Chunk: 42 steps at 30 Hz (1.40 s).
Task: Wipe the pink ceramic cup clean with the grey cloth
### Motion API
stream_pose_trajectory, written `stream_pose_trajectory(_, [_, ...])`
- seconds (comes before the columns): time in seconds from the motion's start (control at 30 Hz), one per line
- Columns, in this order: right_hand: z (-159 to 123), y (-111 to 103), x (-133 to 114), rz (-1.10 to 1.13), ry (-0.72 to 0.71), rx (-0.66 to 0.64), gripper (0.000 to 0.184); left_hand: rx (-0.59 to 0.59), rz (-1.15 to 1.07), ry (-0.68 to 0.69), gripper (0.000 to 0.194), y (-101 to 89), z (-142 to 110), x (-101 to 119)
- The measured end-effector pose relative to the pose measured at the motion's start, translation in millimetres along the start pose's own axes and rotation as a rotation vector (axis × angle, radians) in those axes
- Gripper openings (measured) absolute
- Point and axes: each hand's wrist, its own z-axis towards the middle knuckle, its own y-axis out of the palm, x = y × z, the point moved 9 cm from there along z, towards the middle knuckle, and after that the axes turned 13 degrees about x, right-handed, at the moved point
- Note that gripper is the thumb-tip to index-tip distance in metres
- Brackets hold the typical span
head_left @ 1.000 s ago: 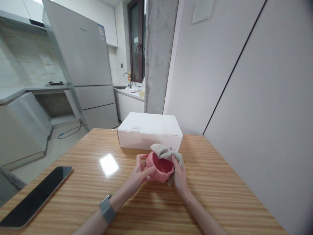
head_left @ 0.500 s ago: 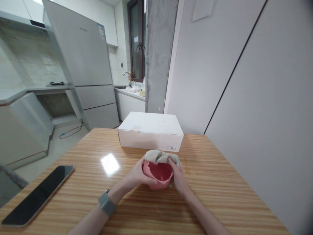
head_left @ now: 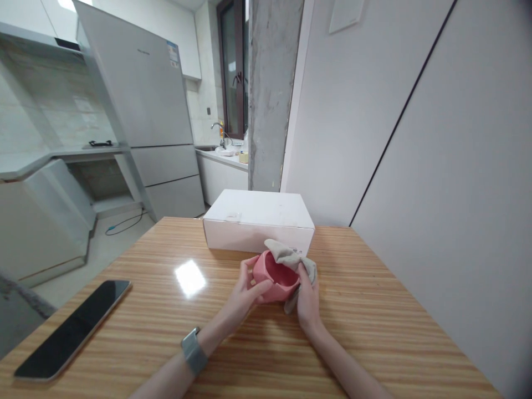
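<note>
A pink pot-like container (head_left: 277,293) with angular sides is held tilted over the table, its hollow inside facing up toward me. My left hand (head_left: 248,287) grips its left side, thumb across the near rim and fingers behind. A grey cloth (head_left: 286,256) lies bunched over the far and right rim, one end hanging down on the right. Closed on that cloth, my right hand (head_left: 308,296) presses it against the container's right side. Some of the right fingers are hidden behind the cloth.
Just behind my hands stands a white box (head_left: 257,235) on the wood-grain table (head_left: 382,327). A dark-screened phone (head_left: 75,332) lies at the table's left edge. Beyond are a fridge (head_left: 141,94), a grey pillar (head_left: 271,94) and a white wall (head_left: 457,183).
The container has turned and tilted, moving slightly up and to the right. My left thumb now lies higher along the near rim, and the cloth has shifted right with my right hand.
</note>
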Motion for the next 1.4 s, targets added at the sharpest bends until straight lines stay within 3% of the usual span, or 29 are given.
stream_pose_trajectory(0.07, [10.4, -2.7, -10.1, -0.026, -0.026, -0.006, 0.03, -0.028, 0.03, -0.059, 0.071, -1.0, -0.6, -1.5])
stream_pose_trajectory(0.2, [12.6, 0.1, -14.3, -0.058, -0.034, -0.08, 0.027, -0.12, 0.07, -0.042, 0.09, -1.3, 0.9, 1.1])
stream_pose_trajectory(0.37, [0.9, 13.1, -7.6, -0.029, -0.006, -0.218, 0.024, -0.165, 0.169, 0.025, 0.084, -2.6, 2.9, 9.0])
stream_pose_trajectory(0.5, [-4.6, 16.4, -2.3, 0.008, -0.026, -0.223, 0.028, -0.013, 0.212, 0.125, 0.092, -10.0, 9.4, 17.2])
stream_pose_trajectory(0.6, [-16.9, 21.8, 5.0, 0.075, -0.056, -0.258, 0.041, 0.161, 0.206, 0.253, 0.102, -18.6, 9.6, 22.7])
stream_pose_trajectory(0.67, [-23.3, 23.3, 11.0, 0.102, -0.056, -0.253, 0.048, 0.213, 0.198, 0.306, 0.105, -20.8, 6.7, 23.0])
stream_pose_trajectory(0.73, [-22.6, 20.6, 12.6, 0.086, -0.069, -0.207, 0.049, 0.178, 0.142, 0.263, 0.103, -18.6, 5.2, 17.4])
stream_pose_trajectory(0.87, [0.7, 8.9, 2.7, -0.009, -0.079, -0.098, 0.029, -0.021, -0.029, -0.019, 0.08, -5.1, 3.6, -3.3])
stream_pose_trajectory(0.97, [20.4, 3.4, -4.5, -0.03, -0.052, -0.095, 0.023, -0.012, 0.037, -0.08, 0.082, -6.9, 4.9, -11.2])
stream_pose_trajectory(1.07, [27.8, 3.5, -1.5, -0.028, -0.009, -0.137, 0.02, 0.037, 0.191, 0.04, 0.092, -12.5, 8.1, -5.4])
stream_pose_trajectory(1.2, [20.1, 13.4, 11.4, 0.011, 0.094, -0.221, 0.024, 0.019, 0.43, 0.387, 0.089, -10.7, 4.8, 26.7])
stream_pose_trajectory(1.27, [13.3, 20.4, 13.4, 0.044, 0.142, -0.248, 0.03, 0.027, 0.445, 0.422, 0.087, -12.7, 5.0, 34.9])
stream_pose_trajectory(1.4, [-6.1, 38.4, 8.9, 0.214, 0.297, -0.314, 0.042, 0.16, 0.243, 0.337, 0.075, -26.4, 10.7, 35.1])
